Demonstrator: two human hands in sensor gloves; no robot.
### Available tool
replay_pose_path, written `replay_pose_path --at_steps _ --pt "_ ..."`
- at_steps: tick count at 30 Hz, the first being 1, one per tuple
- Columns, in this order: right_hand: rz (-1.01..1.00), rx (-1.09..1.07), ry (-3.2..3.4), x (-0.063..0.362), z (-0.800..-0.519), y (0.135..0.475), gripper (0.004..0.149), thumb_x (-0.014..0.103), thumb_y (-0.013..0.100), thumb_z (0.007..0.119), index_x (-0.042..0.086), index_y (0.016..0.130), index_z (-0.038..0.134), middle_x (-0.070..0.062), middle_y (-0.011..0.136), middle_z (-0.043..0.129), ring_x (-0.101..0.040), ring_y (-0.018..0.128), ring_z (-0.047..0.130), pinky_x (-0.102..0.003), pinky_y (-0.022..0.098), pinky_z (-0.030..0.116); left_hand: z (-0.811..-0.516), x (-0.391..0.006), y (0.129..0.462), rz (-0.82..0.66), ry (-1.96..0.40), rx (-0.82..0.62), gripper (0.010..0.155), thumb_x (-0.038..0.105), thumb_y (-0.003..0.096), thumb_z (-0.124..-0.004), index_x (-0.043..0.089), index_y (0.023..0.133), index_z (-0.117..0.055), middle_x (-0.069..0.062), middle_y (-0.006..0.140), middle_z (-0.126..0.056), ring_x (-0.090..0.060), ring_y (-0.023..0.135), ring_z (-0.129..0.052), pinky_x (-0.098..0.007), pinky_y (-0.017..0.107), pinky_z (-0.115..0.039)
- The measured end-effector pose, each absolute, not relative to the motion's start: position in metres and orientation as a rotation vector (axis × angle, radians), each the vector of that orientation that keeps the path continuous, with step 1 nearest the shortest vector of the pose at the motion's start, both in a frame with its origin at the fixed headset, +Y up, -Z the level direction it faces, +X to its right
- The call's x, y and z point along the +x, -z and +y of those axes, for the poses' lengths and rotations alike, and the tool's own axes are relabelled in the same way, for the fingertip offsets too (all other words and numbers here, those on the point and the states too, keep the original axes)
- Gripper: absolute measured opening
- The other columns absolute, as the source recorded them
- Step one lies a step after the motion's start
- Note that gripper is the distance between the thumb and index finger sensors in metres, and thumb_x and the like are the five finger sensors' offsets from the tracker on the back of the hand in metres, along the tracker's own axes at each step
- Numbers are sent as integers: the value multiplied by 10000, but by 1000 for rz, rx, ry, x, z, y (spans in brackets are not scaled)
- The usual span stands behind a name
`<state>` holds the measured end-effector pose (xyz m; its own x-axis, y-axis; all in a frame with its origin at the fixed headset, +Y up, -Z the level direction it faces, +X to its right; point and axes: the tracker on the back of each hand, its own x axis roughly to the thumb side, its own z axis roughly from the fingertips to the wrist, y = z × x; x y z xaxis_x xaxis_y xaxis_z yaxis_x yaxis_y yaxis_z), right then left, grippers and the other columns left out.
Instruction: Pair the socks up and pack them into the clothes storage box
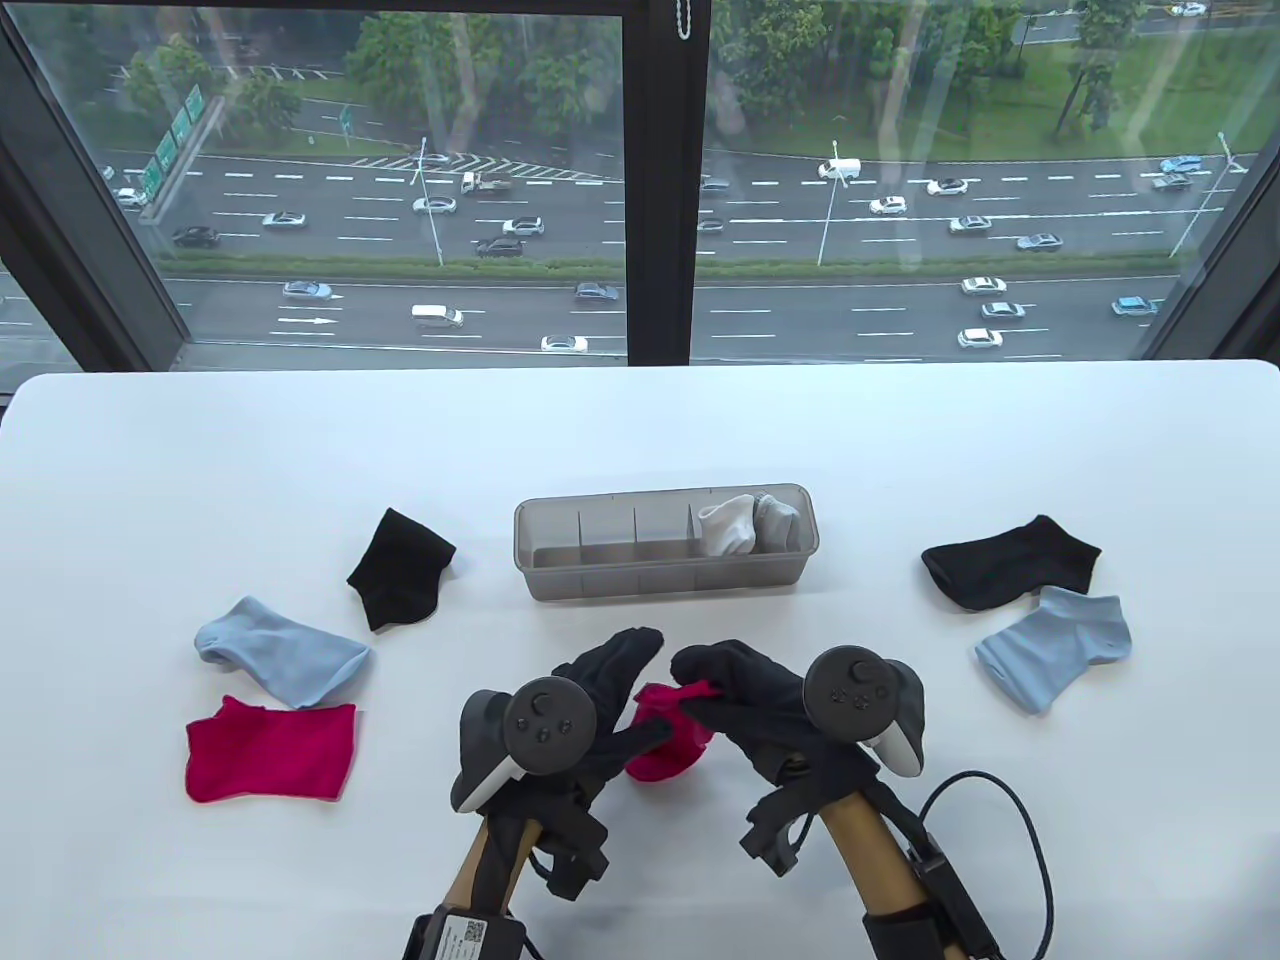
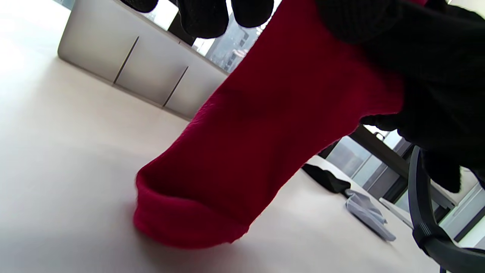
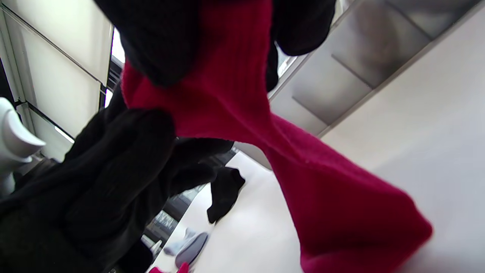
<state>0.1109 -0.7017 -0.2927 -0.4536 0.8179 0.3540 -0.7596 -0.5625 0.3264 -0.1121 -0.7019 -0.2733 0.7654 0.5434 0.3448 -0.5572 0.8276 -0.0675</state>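
Both hands, near the table's front edge at centre: left hand (image 1: 600, 700) and right hand (image 1: 745, 690), fingers curled, each pinching the same red sock (image 1: 668, 745), which hangs between them with its lower end touching the table (image 1: 640, 440).

Box (image 1: 665, 580), grey translucent, just behind the hands at table centre: long, split by dividers into several compartments. Rightmost compartments hold white socks (image 1: 745, 522), bundled; how many cannot be told. Remaining compartments show nothing inside.

Loose socks, left side: black sock (image 1: 398, 568) nearest the box; blue sock (image 1: 282, 652) toward the left edge; second red sock (image 1: 270, 750) in front of it, just touching or nearly so.

Loose socks, right side: second black sock (image 1: 1010, 563); second blue sock (image 1: 1055, 645) in front of it, edges overlapping slightly.

Hidden: the held sock's upper part is covered by the gloves in the table view.

Wrist views: both show the sock's ribbed knit and cuff (image 2: 182, 212) close up, plus the box wall from low down; box contents are not visible there. Left wrist view adds a chair (image 2: 432, 227) beyond the table's right edge.
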Motion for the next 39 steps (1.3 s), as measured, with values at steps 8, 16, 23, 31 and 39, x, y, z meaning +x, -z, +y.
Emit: replay_pose_path --at_steps 8,16,23,31,39 --pt "142 555 -1905 132 -685 293 459 271 522 860 235 966 751 -106 828 936 -172 569 999 -453 678 759 -690 -124 275 -425 -934 -136 414 372 570 -650 235 928 -806 39 550 -1052 -148 441 -1054 -437 573 -851" --pt "250 309 -2291 117 -739 320 454 309 535 820 227 973 734 -89 809 926 -173 591 967 -472 703 716 -737 -102 288 -204 -418 -146 466 393 576 -620 235 1003 -720 -21 758 -1009 -265 682 -1002 -531 701 -723" --pt "27 367 -2641 120 -745 318 653 508 546 643 316 1139 450 -129 1242 486 -369 1145 373 -613 829 364 -736 -108 287 -17 42 -80 760 565 512 -587 300 1167 -306 -67 1293 -276 -354 1213 -223 -598 874 -232" --pt "-127 362 -2927 140 -724 300 762 627 525 474 336 1137 127 -68 1261 34 -296 1112 -57 -589 812 48 -735 -195 296 563 115 -170 834 587 512 -574 245 1167 -187 -152 1271 -153 -439 1181 -126 -604 871 -205" --pt "-92 314 -2883 148 -726 303 760 621 528 480 336 1133 119 -65 1255 16 -293 1103 -78 -594 809 37 -757 -252 300 904 -19 -370 805 516 545 -577 86 1159 -282 -354 1187 -413 -532 1056 -617 -634 783 -545"
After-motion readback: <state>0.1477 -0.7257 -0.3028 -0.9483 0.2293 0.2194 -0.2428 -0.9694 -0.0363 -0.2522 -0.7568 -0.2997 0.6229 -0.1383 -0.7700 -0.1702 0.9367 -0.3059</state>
